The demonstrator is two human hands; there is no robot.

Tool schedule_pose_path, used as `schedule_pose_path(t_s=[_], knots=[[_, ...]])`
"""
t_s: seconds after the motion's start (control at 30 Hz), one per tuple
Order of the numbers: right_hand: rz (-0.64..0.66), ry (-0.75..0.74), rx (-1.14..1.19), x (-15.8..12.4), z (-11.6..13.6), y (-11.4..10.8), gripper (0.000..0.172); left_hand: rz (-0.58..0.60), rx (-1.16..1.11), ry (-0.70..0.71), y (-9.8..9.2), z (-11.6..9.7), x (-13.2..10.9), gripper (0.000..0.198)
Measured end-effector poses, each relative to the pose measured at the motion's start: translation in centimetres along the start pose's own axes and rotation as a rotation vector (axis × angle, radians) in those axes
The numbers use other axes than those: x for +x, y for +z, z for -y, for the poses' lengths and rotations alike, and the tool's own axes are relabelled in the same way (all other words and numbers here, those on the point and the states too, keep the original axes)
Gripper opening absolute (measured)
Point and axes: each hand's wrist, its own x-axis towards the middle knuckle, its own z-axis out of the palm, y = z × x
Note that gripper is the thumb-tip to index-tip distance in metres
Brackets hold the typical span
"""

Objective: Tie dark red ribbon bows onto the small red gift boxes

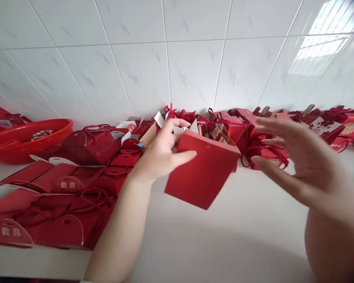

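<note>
My left hand (171, 147) grips a plain red gift box (202, 173) by its left side, thumb across the near face and fingers behind. The box is tilted above the white table (224, 239), with a small hole near its upper edge. To the right of the box, my right hand (300, 161) is held apart from it, thumb and fingers spread, slightly blurred, holding nothing. Behind the right hand sits a red box with a ribbon (265, 153), partly covered by the hand.
Flat-lying red gift boxes (47, 212) with cords cover the table's left side. A red plastic basin (26, 137) stands beyond them. Several ribboned red boxes (327, 127) line the tiled wall (194, 70) at the back.
</note>
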Motion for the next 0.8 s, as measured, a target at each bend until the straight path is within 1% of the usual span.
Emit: schedule_pose_path(t_s=[0.03,0.07,0.13,0.23,0.3,0.37,0.43,0.53,0.57,0.7,0.8], knots=[[0.043,-0.047,0.019,0.0,-0.1,0.4,0.045,0.067,-0.004,-0.034,0.6,0.8,0.5,0.048],[0.09,-0.087,0.026,0.0,-0.2,0.7,0.041,0.108,0.016,-0.069,1.2,1.6,1.0,0.047],[0.186,-0.109,-0.017,-0.1,-0.8,1.3,0.038,0.144,0.068,-0.135,2.0,3.3,1.9,0.047],[0.34,-0.045,-0.139,0.0,-1.5,2.3,0.041,0.172,0.13,-0.22,2.7,5.0,2.6,0.046],[0.439,0.011,-0.194,0.2,-1.6,2.9,0.034,0.183,0.14,-0.246,2.9,5.6,2.8,0.047],[0.517,0.057,-0.2,0.4,-1.8,3.3,0.024,0.187,0.119,-0.253,3.0,5.7,2.9,0.048],[0.557,0.093,-0.185,0.7,-2.0,3.7,0.019,0.193,0.111,-0.234,3.0,5.8,2.9,0.041],[0.556,0.133,-0.151,0.9,-2.4,4.2,0.018,0.183,0.223,-0.154,2.9,6.0,3.1,0.024],[0.568,0.149,-0.136,0.9,-2.6,4.3,0.018,0.172,0.277,-0.129,2.9,6.0,3.1,0.022],[0.66,0.214,-0.062,1.1,-3.4,4.4,0.017,0.147,0.421,-0.107,2.7,5.7,3.2,0.021],[0.672,0.241,0.109,1.4,-4.2,4.6,0.016,0.17,0.49,-0.086,2.1,4.9,2.9,0.022]])
